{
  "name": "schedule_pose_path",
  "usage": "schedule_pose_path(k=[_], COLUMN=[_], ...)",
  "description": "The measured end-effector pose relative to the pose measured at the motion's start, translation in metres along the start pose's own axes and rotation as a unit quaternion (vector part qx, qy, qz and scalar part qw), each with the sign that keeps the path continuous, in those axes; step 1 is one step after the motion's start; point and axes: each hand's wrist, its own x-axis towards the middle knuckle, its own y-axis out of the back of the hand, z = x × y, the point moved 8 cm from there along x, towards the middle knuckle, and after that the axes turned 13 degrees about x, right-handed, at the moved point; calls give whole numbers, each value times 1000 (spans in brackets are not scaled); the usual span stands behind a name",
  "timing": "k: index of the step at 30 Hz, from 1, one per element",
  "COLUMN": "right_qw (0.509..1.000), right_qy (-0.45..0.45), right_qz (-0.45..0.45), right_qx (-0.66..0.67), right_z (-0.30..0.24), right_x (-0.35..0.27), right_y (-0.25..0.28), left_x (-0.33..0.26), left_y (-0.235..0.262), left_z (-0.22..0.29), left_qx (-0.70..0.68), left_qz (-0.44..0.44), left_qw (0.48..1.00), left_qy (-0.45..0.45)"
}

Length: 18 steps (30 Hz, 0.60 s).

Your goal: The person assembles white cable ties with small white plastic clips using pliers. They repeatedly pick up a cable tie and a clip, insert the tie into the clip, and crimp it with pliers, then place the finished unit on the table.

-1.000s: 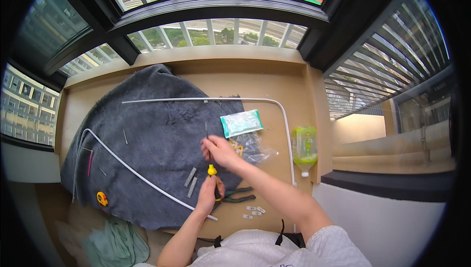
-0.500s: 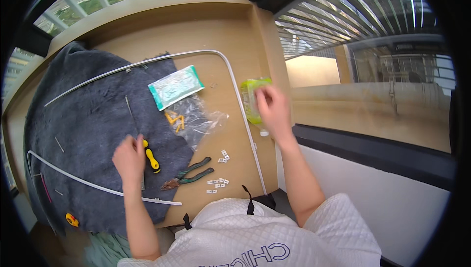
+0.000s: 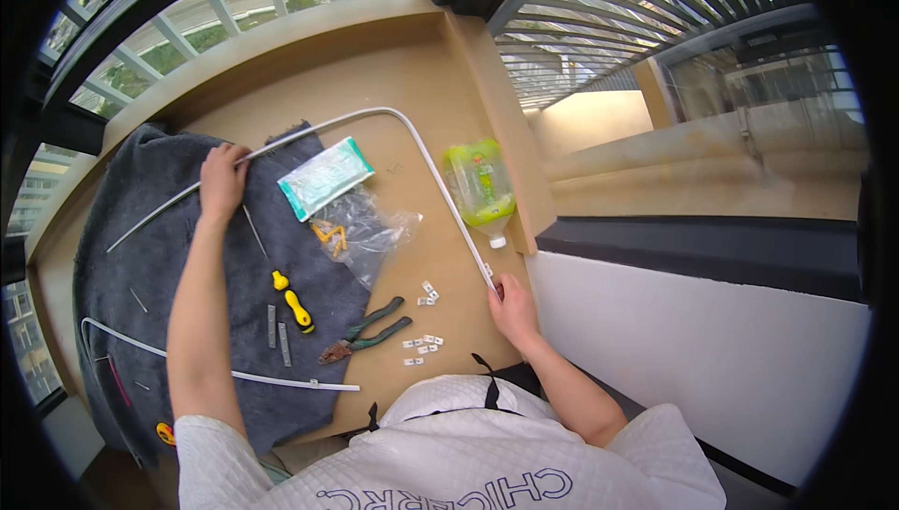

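Note:
A long white curved rail (image 3: 423, 140) runs over the grey cloth, bends at the far right and comes back toward me. My left hand (image 3: 223, 182) is closed round its far left stretch. At its near right end my right hand (image 3: 514, 310) pinches it, just below a small clip on the rail. The tip under my right hand is hidden. Close to the rail's bend lie a white and teal soft packet (image 3: 326, 177) and a clear plastic bag (image 3: 370, 234) with yellow pieces (image 3: 331, 236). A plastic bottle with a green label (image 3: 481, 187) lies right of the rail.
On the grey cloth (image 3: 187, 257) lie a yellow-black screwdriver (image 3: 299, 311), two grey metal strips (image 3: 285, 343) and a second white rail (image 3: 290, 382), partly under my left arm. Pliers (image 3: 363, 332) and several small white clips (image 3: 427, 345) are nearer me. A raised ledge (image 3: 492, 98) borders the right.
My left hand has moved from beside the screwdriver up to the far rail. My right hand has left the bottle and come down to the rail's near end.

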Motion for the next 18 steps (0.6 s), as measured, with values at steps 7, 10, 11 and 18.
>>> schedule_pose_path(k=[7,10,11,18], right_qw=[852,754,737,682], right_qy=[-199,-256,-250,-209], right_qz=[-156,-208,-230,-333], right_qx=[459,568,584,616], right_z=[8,-52,-67,-94], right_x=[-4,-3,-1,0], right_y=[7,28,28,3], left_x=[-14,-18,-22,-66], left_y=[32,65,79,157], left_z=[-41,-46,-48,-64], left_qx=[-103,-25,-8,3], left_qz=[-4,-32,-23,7], left_qw=[994,999,999,1000], left_qy=[-27,-31,-37,-11])
